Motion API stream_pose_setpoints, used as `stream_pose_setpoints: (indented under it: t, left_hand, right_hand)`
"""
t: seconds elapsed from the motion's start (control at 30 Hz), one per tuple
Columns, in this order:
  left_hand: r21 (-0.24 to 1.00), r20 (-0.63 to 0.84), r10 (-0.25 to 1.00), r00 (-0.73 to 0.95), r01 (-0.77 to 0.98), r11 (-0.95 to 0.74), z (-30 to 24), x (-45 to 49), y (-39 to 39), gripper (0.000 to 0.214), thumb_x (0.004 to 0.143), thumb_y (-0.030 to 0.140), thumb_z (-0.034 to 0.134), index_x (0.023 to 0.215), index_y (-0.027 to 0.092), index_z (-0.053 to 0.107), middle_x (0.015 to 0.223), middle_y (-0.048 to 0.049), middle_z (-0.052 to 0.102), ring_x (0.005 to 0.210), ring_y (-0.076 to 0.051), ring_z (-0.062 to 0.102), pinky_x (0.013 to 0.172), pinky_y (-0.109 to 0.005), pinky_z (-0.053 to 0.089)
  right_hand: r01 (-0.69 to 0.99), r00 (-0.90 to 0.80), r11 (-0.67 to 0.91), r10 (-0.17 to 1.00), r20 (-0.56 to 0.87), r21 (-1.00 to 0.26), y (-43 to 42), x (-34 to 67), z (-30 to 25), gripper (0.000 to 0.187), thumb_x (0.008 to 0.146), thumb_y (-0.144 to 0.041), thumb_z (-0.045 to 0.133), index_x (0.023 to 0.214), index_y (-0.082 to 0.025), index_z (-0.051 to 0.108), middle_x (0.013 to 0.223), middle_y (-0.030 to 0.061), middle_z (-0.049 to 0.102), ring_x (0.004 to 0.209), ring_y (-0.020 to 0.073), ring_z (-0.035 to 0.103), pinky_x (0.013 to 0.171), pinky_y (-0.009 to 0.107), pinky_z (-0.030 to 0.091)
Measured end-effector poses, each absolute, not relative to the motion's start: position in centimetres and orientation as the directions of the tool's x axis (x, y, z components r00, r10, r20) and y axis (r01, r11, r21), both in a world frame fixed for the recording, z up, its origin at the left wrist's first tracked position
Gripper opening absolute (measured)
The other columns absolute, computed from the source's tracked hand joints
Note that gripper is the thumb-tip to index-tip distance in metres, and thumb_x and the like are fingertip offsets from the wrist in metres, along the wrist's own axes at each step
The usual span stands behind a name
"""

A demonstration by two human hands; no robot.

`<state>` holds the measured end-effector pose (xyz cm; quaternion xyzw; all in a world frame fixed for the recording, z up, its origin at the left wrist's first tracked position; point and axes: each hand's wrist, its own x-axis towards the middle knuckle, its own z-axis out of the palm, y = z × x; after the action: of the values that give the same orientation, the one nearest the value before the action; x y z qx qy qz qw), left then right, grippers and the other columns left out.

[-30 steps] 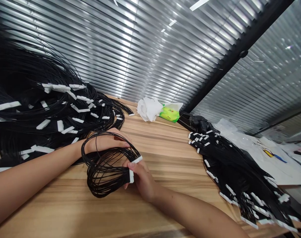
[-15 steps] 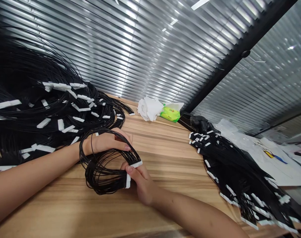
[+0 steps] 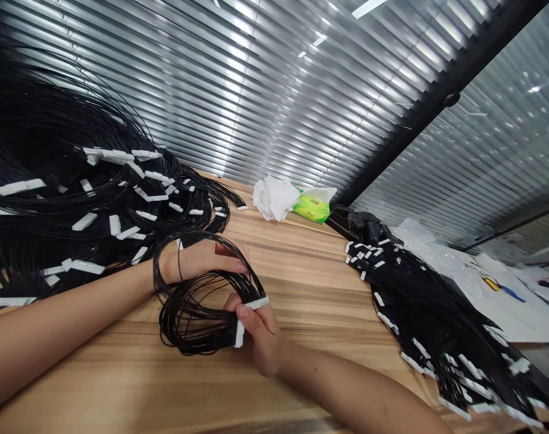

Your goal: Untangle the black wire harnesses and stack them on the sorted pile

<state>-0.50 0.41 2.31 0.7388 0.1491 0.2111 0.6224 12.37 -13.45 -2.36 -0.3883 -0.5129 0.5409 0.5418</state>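
Observation:
A coil of thin black wires (image 3: 197, 313) with two white connectors at its ends rests over the wooden table (image 3: 301, 265). The coil loops round my left hand (image 3: 206, 258), whose fingers are curled inside the loop and pressed on the strands. My right hand (image 3: 259, 334) pinches the two white connectors (image 3: 250, 316) together at the coil's right side, thumb on top.
A big heap of black wire harnesses with white connectors (image 3: 75, 199) fills the left. Another heap (image 3: 437, 319) lies at the right. Crumpled white tissue (image 3: 274, 198) and a green packet (image 3: 311, 208) sit at the back by the slatted blinds.
The coil has tightened and shifted slightly right. My right hand has slid the two connectors closer together; my left hand stays inside the loop.

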Motion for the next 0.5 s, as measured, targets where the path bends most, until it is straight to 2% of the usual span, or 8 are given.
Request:
stream_pose_setpoints:
  t: [0.1,0.17,0.33,0.5]
  left_hand:
    - [0.978,0.183,0.767,0.615,-0.037,-0.204,1.5,-0.3,1.1,0.019,0.072,0.037,0.069,0.072,0.018,0.071,0.075,-0.0016,0.067,0.072,-0.017,0.057,0.069,-0.026,0.047]
    - [0.977,0.211,0.864,0.456,-0.072,-0.201,0.7,-0.3,1.8,0.023,0.073,0.04,0.067,0.072,0.018,0.069,0.071,-0.001,0.063,0.071,-0.017,0.056,0.069,-0.027,0.045]
    - [0.971,0.236,0.914,0.33,-0.125,-0.205,-0.5,-0.6,3.3,0.026,0.075,0.044,0.066,0.081,0.018,0.069,0.078,-0.0019,0.064,0.076,-0.017,0.055,0.073,-0.026,0.042]
    - [0.892,0.442,0.81,0.385,-0.091,-0.443,0.0,-1.2,2.9,0.026,0.08,0.034,0.055,0.059,0.02,0.054,0.07,-0.0006,0.054,0.073,-0.017,0.049,0.073,-0.028,0.039]
  right_hand:
    - [-0.276,0.058,0.049,0.998,0.035,-0.96,-13.1,12.2,-2.5,0.042,0.076,-0.062,0.062,0.071,-0.021,0.058,0.062,-0.0021,0.047,0.056,0.014,0.041,0.054,0.028,0.038]
    - [-0.325,0.184,0.02,0.982,-0.043,-0.946,-12.6,12.2,-2.6,0.042,0.071,-0.062,0.066,0.074,-0.021,0.059,0.063,-0.0019,0.049,0.055,0.0138,0.043,0.051,0.027,0.038]
    - [-0.396,0.341,0.037,0.934,-0.109,-0.918,-11.3,12.3,-2.3,0.035,0.069,-0.054,0.067,0.073,-0.021,0.058,0.062,-0.0015,0.053,0.055,0.0137,0.045,0.049,0.026,0.037]
    - [-0.396,0.385,0.07,0.918,-0.096,-0.916,-11.0,12.3,-2.1,0.037,0.068,-0.056,0.067,0.073,-0.021,0.056,0.06,-0.0015,0.053,0.055,0.0136,0.044,0.048,0.026,0.035]
